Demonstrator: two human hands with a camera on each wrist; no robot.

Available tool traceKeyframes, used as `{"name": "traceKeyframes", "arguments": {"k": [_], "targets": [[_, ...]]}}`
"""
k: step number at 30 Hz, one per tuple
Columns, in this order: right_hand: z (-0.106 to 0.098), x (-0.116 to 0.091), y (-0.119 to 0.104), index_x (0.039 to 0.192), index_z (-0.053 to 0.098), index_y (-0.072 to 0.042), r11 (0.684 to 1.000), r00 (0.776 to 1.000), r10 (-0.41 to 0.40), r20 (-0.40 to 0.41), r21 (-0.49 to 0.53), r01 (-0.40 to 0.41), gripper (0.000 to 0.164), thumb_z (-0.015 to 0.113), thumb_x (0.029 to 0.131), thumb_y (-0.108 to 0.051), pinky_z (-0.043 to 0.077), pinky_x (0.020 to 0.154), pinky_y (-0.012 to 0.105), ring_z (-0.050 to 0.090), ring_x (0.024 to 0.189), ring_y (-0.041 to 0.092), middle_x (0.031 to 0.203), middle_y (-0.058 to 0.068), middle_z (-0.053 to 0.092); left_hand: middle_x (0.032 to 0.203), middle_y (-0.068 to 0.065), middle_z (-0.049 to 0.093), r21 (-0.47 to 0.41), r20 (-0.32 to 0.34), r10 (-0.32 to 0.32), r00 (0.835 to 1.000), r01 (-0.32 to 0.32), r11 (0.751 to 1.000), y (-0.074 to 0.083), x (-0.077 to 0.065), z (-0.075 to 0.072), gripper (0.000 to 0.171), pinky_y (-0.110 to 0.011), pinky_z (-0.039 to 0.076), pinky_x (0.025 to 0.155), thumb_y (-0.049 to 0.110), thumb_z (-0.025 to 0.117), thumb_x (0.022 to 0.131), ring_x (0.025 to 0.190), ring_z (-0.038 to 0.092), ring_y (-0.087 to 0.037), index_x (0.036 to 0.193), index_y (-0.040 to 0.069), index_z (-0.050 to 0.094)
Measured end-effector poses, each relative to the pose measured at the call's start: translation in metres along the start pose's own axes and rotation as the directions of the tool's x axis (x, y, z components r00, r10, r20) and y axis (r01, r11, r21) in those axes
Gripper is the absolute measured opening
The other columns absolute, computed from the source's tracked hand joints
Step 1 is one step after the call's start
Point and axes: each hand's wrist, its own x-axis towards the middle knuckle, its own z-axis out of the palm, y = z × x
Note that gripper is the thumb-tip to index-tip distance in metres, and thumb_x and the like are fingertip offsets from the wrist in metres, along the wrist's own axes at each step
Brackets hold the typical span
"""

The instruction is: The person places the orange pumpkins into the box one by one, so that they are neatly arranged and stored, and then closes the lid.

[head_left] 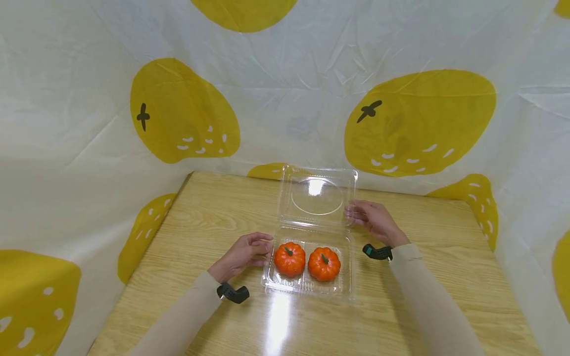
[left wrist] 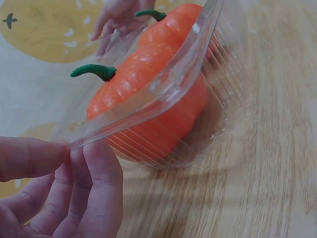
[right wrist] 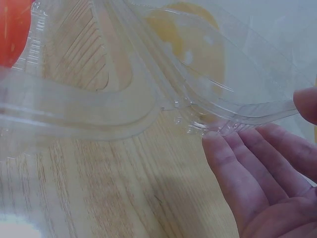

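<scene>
Squarely in my head view: a clear plastic hinged clamshell container [head_left: 304,287] on the pale wood-grain counter [head_left: 218,207], its see-through lid [head_left: 317,198] standing away from the base on the far side. Two orange ribbed pumpkins with green stems, one left [head_left: 290,259] and one right [head_left: 324,264], sit side by side in the base.

Left hand [head_left: 243,254]: narrow grip, thumb and fingertips pinching the base's rim near a left corner, as the left wrist view shows. Right hand [head_left: 375,221]: also a narrow grip, thumb above and fingers below the lid's right edge, near the hinge. Behind the counter hangs white cloth with yellow fruit shapes [head_left: 414,123].

My reading: the step in hand is managing the lid while steadying the base. To do it well, I would have the left pinch anchor the rim lightly; squeezing hard could buckle such thin plastic. The right hand should guide the lid evenly about its hinge, since pulling at one side may twist the sheet. Both pumpkins look round enough to roll if the base tips, so I'd favour a level base and slow movement. Stems and lid deserve watching for clearance. Whether the base lies fully flat, I cannot tell.
</scene>
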Motion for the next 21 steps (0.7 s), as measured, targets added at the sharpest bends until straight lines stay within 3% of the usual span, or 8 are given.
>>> {"name": "traceKeyframes", "arguments": {"k": [12,16,21], "targets": [[0.002,-0.002,-0.008,0.146,0.046,0.005,0.999,0.999,-0.036,0.006,0.03,0.035,0.06,0.04,0.111,-0.044,0.051,0.11,0.036,0.074,0.115,0.015,0.112,-0.005,0.078,0.102,-0.001,0.068,-0.018,0.004,0.0,1.0,0.0,1.0,0.001,0.001,0.001,0.04,-0.025,0.06,0.072,0.005,0.062,0.101,0.085,0.066,-0.013,0.14,-0.001,0.054],[0.003,-0.004,-0.012,0.15,0.039,0.011,0.998,0.998,-0.054,0.012,0.038,0.053,0.07,0.041,0.11,-0.047,0.053,0.107,0.034,0.075,0.114,0.015,0.11,-0.005,0.079,0.103,-0.001,0.068,-0.03,0.0,-0.002,1.0,0.002,1.0,0.0,0.003,0.002,0.04,-0.025,0.06,0.071,0.005,0.063,0.1,0.085,0.066,-0.013,0.139,-0.001,0.054],[0.005,-0.005,-0.018,0.149,0.039,0.014,0.997,0.997,-0.081,0.018,0.017,0.081,0.072,0.039,0.111,-0.046,0.057,0.102,0.032,0.076,0.109,0.012,0.108,-0.005,0.08,0.103,0.0,0.068,-0.041,0.001,0.004,1.0,-0.004,0.999,-0.001,0.004,0.002,0.041,-0.025,0.06,0.071,0.004,0.062,0.1,0.085,0.065,-0.012,0.14,-0.002,0.053]]}}
